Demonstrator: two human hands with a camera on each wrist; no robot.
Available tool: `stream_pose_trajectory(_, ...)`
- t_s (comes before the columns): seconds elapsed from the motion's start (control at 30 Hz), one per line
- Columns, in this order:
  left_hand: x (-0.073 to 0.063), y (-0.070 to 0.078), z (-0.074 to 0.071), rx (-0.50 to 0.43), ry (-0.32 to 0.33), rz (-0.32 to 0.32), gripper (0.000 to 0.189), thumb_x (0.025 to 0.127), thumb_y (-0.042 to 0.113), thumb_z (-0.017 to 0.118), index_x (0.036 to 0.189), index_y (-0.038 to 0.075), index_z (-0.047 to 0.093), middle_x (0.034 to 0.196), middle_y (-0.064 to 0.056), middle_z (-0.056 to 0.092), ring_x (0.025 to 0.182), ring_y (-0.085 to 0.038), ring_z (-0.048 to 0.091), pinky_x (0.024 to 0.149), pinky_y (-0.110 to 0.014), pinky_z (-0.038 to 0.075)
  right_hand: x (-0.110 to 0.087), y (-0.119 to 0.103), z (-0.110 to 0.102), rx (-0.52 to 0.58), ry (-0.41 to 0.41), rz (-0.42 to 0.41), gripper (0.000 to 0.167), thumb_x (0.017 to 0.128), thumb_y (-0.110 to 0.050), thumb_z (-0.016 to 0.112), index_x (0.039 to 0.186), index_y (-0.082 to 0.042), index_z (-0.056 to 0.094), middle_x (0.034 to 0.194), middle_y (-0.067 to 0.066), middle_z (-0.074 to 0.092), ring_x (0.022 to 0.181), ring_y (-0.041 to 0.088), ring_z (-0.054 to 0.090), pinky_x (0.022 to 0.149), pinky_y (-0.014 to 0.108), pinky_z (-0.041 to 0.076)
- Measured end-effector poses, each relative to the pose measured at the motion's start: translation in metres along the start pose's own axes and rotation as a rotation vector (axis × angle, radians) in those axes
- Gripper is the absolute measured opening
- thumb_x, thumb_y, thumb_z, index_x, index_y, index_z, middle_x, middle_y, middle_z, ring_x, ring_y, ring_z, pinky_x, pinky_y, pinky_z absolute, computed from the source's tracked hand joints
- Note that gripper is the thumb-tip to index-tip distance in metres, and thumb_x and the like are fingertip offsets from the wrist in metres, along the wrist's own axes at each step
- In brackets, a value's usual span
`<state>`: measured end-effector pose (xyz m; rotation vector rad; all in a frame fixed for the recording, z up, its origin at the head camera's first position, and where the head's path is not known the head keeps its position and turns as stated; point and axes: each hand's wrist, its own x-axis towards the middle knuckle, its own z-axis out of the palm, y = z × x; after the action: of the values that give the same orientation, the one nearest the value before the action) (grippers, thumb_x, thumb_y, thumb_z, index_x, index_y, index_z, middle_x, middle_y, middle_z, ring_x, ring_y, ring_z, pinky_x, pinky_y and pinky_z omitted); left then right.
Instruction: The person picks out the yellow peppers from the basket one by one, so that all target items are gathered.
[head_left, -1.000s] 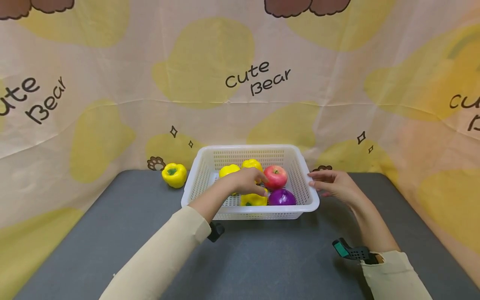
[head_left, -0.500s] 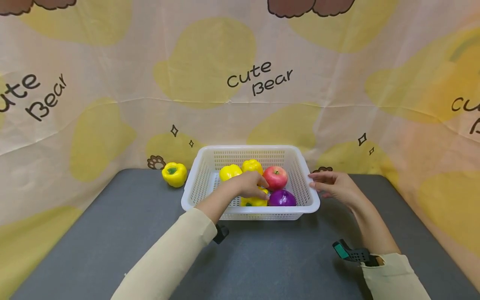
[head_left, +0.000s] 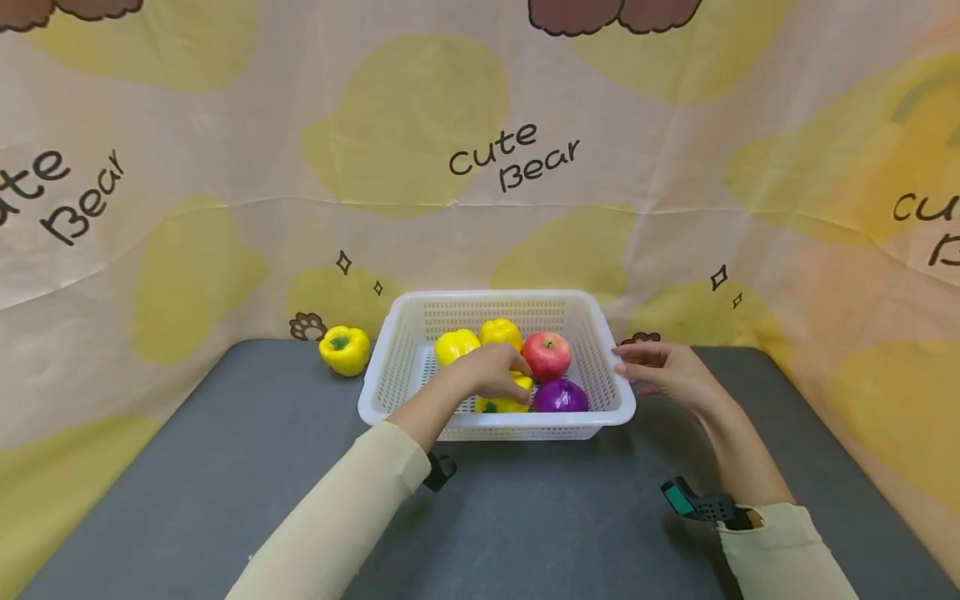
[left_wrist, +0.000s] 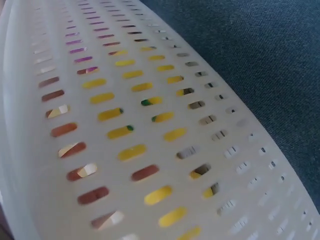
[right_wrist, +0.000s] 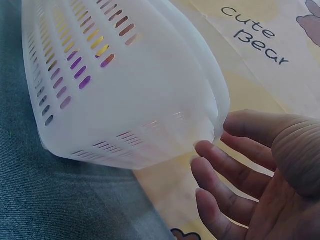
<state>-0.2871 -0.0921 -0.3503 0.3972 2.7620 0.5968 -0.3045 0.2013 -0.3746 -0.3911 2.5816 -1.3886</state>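
A white perforated plastic basket (head_left: 375, 379) stands at the back of the table. Inside are several yellow bell peppers, a red apple (head_left: 547, 355) and a shiny purple onion-like ball (head_left: 561, 397). Reaching in over the front rim, my left hand (head_left: 491, 369) grips the front bell pepper (head_left: 498, 406), thumb on its near side and fingers beyond. The left wrist view has only the basket's slotted wall (left_wrist: 100, 115), with yellow, purple and finger-coloured patches behind it. My right hand (head_left: 667, 372) holds the basket's right rim, thumb and curved fingertips right at the edge (right_wrist: 220, 120).
Another yellow bell pepper (head_left: 345, 350) lies outside the basket, on the left. Two more bell peppers (head_left: 456, 346) sit behind my left hand. A printed cloth (head_left: 420, 125) hangs close behind the dark grey table (head_left: 525, 517).
My left hand has moved slightly to the right and lower onto the front bell pepper. The right hand stays at the basket's rim, and basket and contents keep their places.
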Motion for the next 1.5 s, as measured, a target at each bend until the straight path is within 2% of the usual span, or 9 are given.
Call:
stream_pose_trajectory(0.2,-0.004,-0.002,-0.007,-0.06,0.043,0.017,0.05,0.083,0.03,0.081,0.13,0.016,0.07,0.118,-0.001,0.07,0.104,-0.02,0.056,0.091,-0.036,0.052,-0.001,0.001,0.001,-0.003,0.005,0.0,0.063,0.092,-0.045,0.071,0.14,-0.005,0.06,0.136,0.02,0.06,0.109,0.025,0.066,0.089,0.044,0.06)
stream_pose_trajectory(0.4,-0.01,-0.005,-0.015,-0.069,0.112,0.061,0.045,0.084,0.032,0.079,0.126,0.017,0.072,0.122,-0.003,0.069,0.106,-0.02,0.055,0.089,-0.032,0.054,0.0,0.0,0.001,0.004,0.005,0.005,0.063,0.092,-0.045,0.071,0.14,-0.006,0.06,0.137,0.02,0.06,0.109,0.025,0.065,0.091,0.046,0.059)
stream_pose_trajectory(0.57,-0.016,-0.006,-0.018,-0.135,0.148,0.05,0.035,0.084,0.032,0.079,0.113,0.013,0.077,0.113,-0.005,0.071,0.098,-0.021,0.059,0.074,-0.027,0.058,0.001,0.0,-0.001,0.01,-0.004,0.01,0.064,0.092,-0.045,0.071,0.141,-0.006,0.059,0.138,0.019,0.06,0.108,0.023,0.067,0.092,0.046,0.059)
stream_pose_trajectory(0.77,-0.018,-0.009,-0.016,-0.203,0.128,0.049,0.03,0.086,0.035,0.077,0.105,0.011,0.08,0.099,-0.004,0.072,0.088,-0.019,0.06,0.066,-0.025,0.058,0.0,0.001,-0.003,0.005,-0.01,0.006,0.06,0.094,-0.041,0.07,0.14,-0.004,0.059,0.135,0.021,0.061,0.104,0.02,0.07,0.089,0.043,0.06)
stream_pose_trajectory(1.0,-0.022,-0.011,-0.015,-0.183,0.064,0.078,0.028,0.088,0.041,0.074,0.099,0.016,0.08,0.079,-0.001,0.067,0.083,-0.017,0.058,0.065,-0.025,0.051,-0.001,-0.001,-0.001,0.003,-0.009,-0.004,0.059,0.094,-0.04,0.07,0.139,-0.003,0.06,0.134,0.022,0.061,0.105,0.022,0.071,0.091,0.046,0.059)
stream_pose_trajectory(1.13,-0.024,-0.013,-0.015,-0.113,0.015,0.101,0.038,0.083,0.044,0.078,0.111,0.018,0.077,0.091,0.001,0.068,0.091,-0.016,0.058,0.073,-0.027,0.05,-0.002,-0.002,-0.001,0.003,-0.008,-0.006,0.06,0.094,-0.041,0.07,0.139,-0.003,0.06,0.135,0.022,0.061,0.105,0.023,0.07,0.092,0.047,0.059)
stream_pose_trajectory(1.23,-0.026,-0.015,-0.013,-0.084,-0.008,0.122,0.048,0.08,0.039,0.08,0.123,0.018,0.072,0.106,0.001,0.07,0.098,-0.016,0.057,0.081,-0.029,0.052,-0.002,-0.003,0.0,-0.001,-0.006,-0.003,0.06,0.093,-0.042,0.07,0.139,-0.004,0.06,0.135,0.022,0.061,0.106,0.023,0.069,0.092,0.047,0.059)
stream_pose_trajectory(1.3,-0.026,-0.016,-0.012,-0.085,-0.001,0.125,0.052,0.079,0.036,0.081,0.126,0.016,0.069,0.113,-0.001,0.069,0.102,-0.017,0.056,0.085,-0.031,0.053,-0.002,-0.003,0.0,-0.003,-0.002,-0.006,0.06,0.093,-0.042,0.07,0.139,-0.004,0.06,0.136,0.022,0.06,0.107,0.025,0.068,0.092,0.047,0.059)
stream_pose_trajectory(1.5,-0.03,-0.014,-0.01,-0.162,0.076,0.094,0.059,0.073,0.035,0.086,0.121,0.015,0.057,0.12,-0.005,0.062,0.108,-0.02,0.054,0.085,-0.032,0.056,-0.001,-0.002,0.001,-0.001,0.002,-0.008,0.059,0.094,-0.04,0.07,0.138,-0.003,0.06,0.135,0.023,0.061,0.107,0.025,0.068,0.091,0.047,0.059)
